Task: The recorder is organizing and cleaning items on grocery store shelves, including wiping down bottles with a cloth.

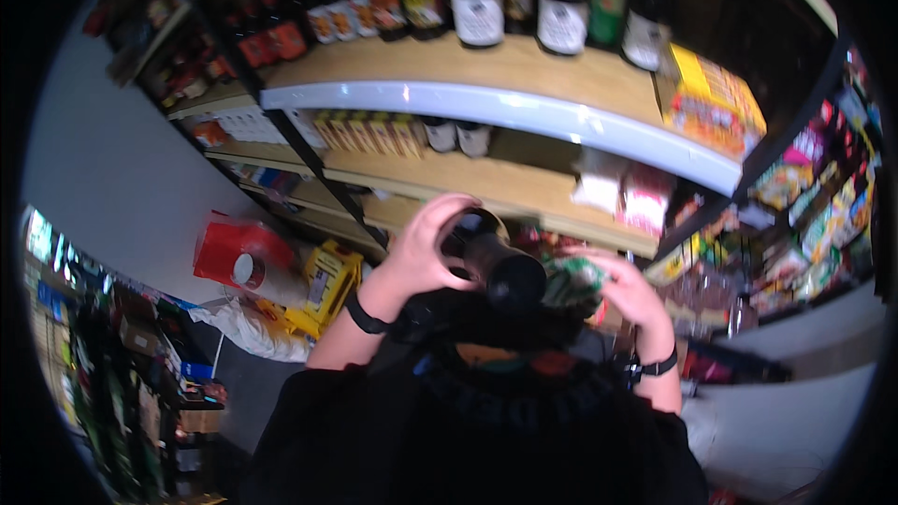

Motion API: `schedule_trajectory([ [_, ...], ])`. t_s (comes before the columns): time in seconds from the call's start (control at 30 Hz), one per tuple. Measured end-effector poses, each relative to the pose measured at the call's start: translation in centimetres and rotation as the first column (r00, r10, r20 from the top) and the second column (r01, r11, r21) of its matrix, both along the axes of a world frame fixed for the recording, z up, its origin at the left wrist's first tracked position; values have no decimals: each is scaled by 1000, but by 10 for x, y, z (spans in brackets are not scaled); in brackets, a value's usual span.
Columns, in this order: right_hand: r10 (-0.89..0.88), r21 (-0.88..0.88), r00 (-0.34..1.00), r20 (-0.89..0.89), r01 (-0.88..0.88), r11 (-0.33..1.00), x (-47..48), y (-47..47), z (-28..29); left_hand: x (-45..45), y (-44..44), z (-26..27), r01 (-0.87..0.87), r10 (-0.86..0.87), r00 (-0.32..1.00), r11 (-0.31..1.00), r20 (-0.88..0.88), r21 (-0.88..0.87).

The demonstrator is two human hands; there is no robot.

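My left hand (pixel 414 249) curls its thumb and fingers around a dark bottle (pixel 477 238), upright in front of my chest. The bottle's round black cap (pixel 515 282) points up towards the camera. To the right of it, my right hand (pixel 635 287) has its fingers bent over a green-and-white crinkled packet (pixel 572 279), which looks like plastic. Blur hides the packet's contents and part of the right fingertips. A dark band circles each wrist.
A wooden shelf (pixel 421 63) with a white front rail (pixel 421 95) carries bottles and a yellow carton (pixel 715 98). Lower down stand several small boxes (pixel 368 133) and white bags (pixel 600 182). Left of me are a red bag (pixel 238 245) and a yellow box (pixel 330 280); packets (pixel 807 224) fill the right.
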State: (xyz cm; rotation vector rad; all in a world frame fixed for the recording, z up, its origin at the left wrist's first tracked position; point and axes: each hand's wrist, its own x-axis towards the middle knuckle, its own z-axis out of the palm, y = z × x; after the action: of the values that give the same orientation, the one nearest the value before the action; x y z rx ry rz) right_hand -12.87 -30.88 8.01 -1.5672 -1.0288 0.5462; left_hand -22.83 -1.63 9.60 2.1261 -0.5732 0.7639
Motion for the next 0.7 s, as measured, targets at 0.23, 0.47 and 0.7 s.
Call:
schedule_trajectory([
  [0.23, -259, -74, 944, -204, 249, 966, 11, -66, -60, 28, -27, -69, -64, 16, 855, 995, -518, -76],
  [0.47, -461, -126, 747, -479, 461, 879, -17, -111, -91, 100, -48, -122, -40, -216, 766, 924, -605, -380],
  [0.7, -541, -77, 618, -570, 616, 784, -43, -150, -130, 201, -27, -120, -187, -205, 763, 838, -613, -513],
])
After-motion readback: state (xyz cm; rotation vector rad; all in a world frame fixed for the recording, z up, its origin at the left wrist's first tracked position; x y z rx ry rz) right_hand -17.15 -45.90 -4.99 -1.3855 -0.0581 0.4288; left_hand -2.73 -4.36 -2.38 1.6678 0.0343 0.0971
